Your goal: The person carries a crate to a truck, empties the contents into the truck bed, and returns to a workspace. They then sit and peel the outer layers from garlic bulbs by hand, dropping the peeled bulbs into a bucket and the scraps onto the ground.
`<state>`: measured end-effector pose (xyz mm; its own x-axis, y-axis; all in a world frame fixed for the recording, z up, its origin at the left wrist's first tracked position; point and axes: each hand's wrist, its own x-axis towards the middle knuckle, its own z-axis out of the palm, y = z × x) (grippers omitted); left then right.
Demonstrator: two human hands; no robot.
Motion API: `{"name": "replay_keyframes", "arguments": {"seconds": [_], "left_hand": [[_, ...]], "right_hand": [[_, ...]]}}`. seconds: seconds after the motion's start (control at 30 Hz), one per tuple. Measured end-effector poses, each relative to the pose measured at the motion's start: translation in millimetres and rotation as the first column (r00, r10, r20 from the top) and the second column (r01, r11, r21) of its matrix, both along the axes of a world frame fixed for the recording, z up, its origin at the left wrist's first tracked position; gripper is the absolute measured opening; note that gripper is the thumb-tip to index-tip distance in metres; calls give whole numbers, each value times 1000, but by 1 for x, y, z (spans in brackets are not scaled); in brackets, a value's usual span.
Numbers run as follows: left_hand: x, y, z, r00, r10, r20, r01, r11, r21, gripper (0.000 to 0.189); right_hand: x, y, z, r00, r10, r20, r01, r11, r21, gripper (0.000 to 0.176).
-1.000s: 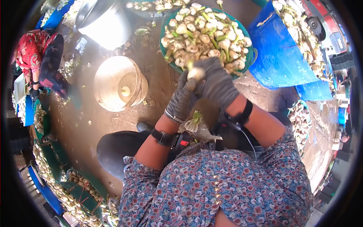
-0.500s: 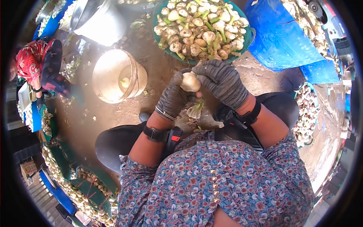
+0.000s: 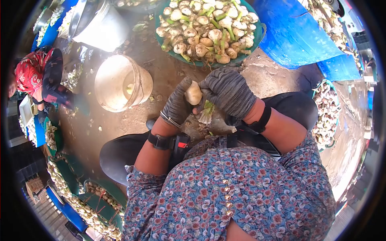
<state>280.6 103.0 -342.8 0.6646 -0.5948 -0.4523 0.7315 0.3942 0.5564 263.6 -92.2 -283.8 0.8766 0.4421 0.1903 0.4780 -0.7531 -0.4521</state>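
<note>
A pale garlic bulb [image 3: 194, 93] sits in my gloved left hand [image 3: 177, 102], whose fingers are wrapped round it. Right beside it, my gloved right hand [image 3: 230, 91] is closed, its fingertips close to the bulb; whether it pinches something small is hidden. A green-and-white leafy piece [image 3: 207, 112] shows just below the two hands. Beyond them stands a green basket [image 3: 259, 34] heaped with garlic bulbs [image 3: 205, 30] that have short green stems.
A white bucket [image 3: 142, 84] with a bulb inside stands left of my hands, a second white bucket [image 3: 104, 30] behind it. Large blue containers [image 3: 297, 36] are at upper right. Another person [image 3: 34, 72] sits at far left. A basket of bulbs [image 3: 325, 108] is at right.
The bulb and both hands have shifted slightly left, and the bulb is tilted differently. The leafy piece lies nearer my right hand. The whole view has moved a little.
</note>
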Motion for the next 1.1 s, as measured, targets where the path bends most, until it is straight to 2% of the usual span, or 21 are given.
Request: {"name": "replay_keyframes", "arguments": {"seconds": [0.1,0.17,0.2,0.3,0.37,0.47,0.5,0.57,0.6,0.67,0.7,0.77,0.8,0.87,0.9,0.97,1.07,1.1], "left_hand": [[-2,2,-2,999,-23,22,22,999,48,53],[-4,4,-3,997,-36,64,27,990,136,53],[-4,6,-4,994,-68,89,57,991,119,54],[-3,11,-4,981,-129,144,117,989,87,58],[0,10,6,981,-116,154,103,991,91,61],[8,22,-3,959,-206,197,204,979,26,63],[6,21,-1,962,-165,219,147,984,95,62],[0,19,3,958,-100,270,38,973,228,62],[0,19,4,938,-133,321,44,962,270,60],[1,23,4,887,-199,416,44,935,353,59],[-1,22,7,898,-173,404,47,952,303,58],[-7,19,16,919,-121,375,46,978,201,58],[-8,18,16,888,-141,437,41,972,230,59],[-10,15,17,812,-183,554,24,959,283,63],[-9,14,17,717,-213,663,-35,940,340,65],[-9,12,17,484,-289,826,-178,891,417,70],[-5,15,20,326,-323,888,-332,841,428,74],[-5,15,20,348,-313,883,-331,841,429,74]], "right_hand": [[-3,2,-6,998,-57,-2,57,998,14,17],[-2,6,-3,984,-127,-122,138,986,92,19],[-2,7,-2,970,-160,-185,185,974,127,19],[7,2,-8,782,-151,-605,387,878,282,20],[7,-5,-14,836,-74,-543,319,871,372,21],[0,-5,-2,874,32,-484,240,838,490,21],[-2,-4,2,880,63,-470,222,821,526,21],[-5,-4,-4,939,-22,-344,172,895,412,24],[-7,-5,-6,960,-59,-274,156,924,348,26],[-5,-8,-7,976,-56,-212,117,951,287,19],[-4,-10,-7,982,-50,-180,95,963,254,18],[-3,-7,-6,968,-101,-230,161,952,260,16],[-4,-5,-6,958,-128,-256,196,945,261,15],[0,-7,-12,889,-135,-437,312,877,365,16],[3,-9,-16,845,-125,-520,373,835,405,16],[7,-19,-21,906,-35,-421,231,876,424,20],[5,-20,-24,973,86,-214,17,898,439,24],[2,-16,-21,976,70,-207,31,893,448,26]]}}
